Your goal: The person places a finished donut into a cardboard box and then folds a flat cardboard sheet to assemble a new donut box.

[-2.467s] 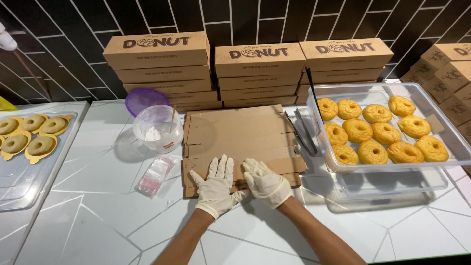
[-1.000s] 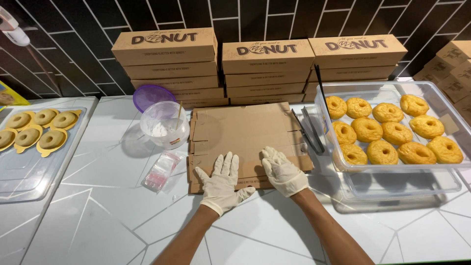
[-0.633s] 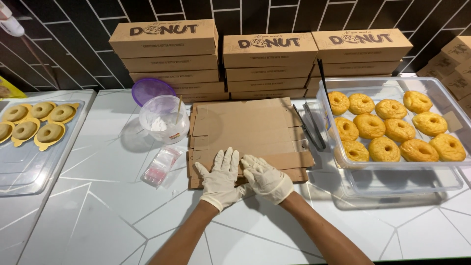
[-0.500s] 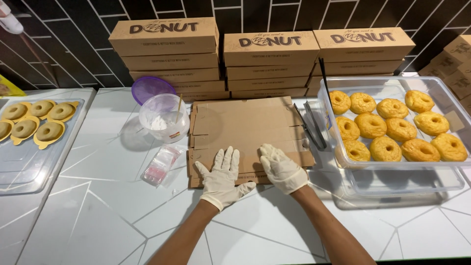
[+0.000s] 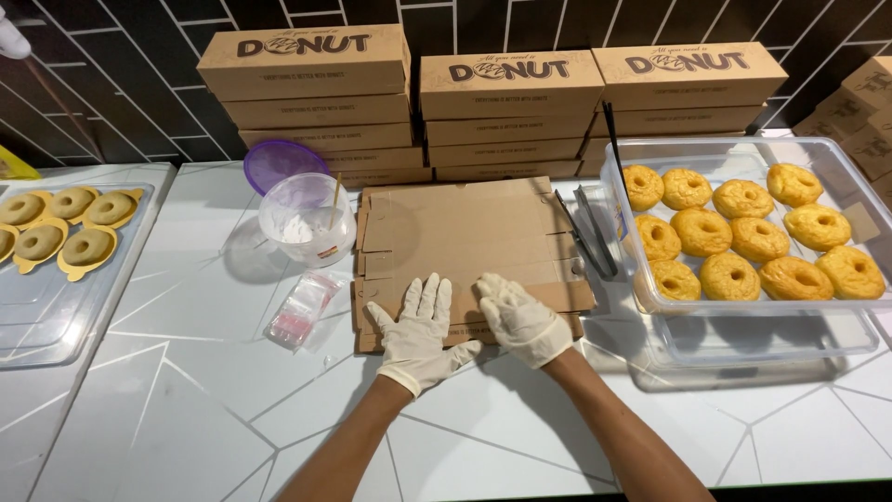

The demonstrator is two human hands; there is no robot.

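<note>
1. Nearest the camera: two bare forearms rise from the lower edge of the view, their upper parts cut off. They cross a white counter (image 5: 186, 409) veined with thin grey lines.
2. Left hand (image 5: 418, 327), in a pale glove: fingers spread and flat, palm down on the near edge of the flat cardboard box blank (image 5: 465, 242); it grasps nothing.
3. Right hand (image 5: 520, 316), also gloved: fingers extended, lying just beside the left hand on the same near flap. Whether it only presses or is pinching the flap edge cannot be told.
4. The box blank lies unfolded on the counter, directly ahead of the person, between the plastic cup and the doughnut tray.
5. Left of the blank: a small clear bag (image 5: 302, 309) with pink contents that are too small to make out.
6. Farther left: a clear plastic cup (image 5: 307, 218) holding white powder and a thin stick, with a purple lid (image 5: 274, 163) behind it.
7. Right: a clear tray (image 5: 743, 321) of glazed doughnuts (image 5: 734, 237), its far corner cut off by the view; dark tongs (image 5: 595, 232) lie between tray and blank.
8. Far left: a second tray (image 5: 37, 307), partly cropped, with doughnuts in yellow moulds (image 5: 74, 251).
9. Rear: three stacks of closed cardboard boxes (image 5: 506, 107) against a dark tiled wall (image 5: 121, 46); more boxes are cropped at the right edge.
</note>
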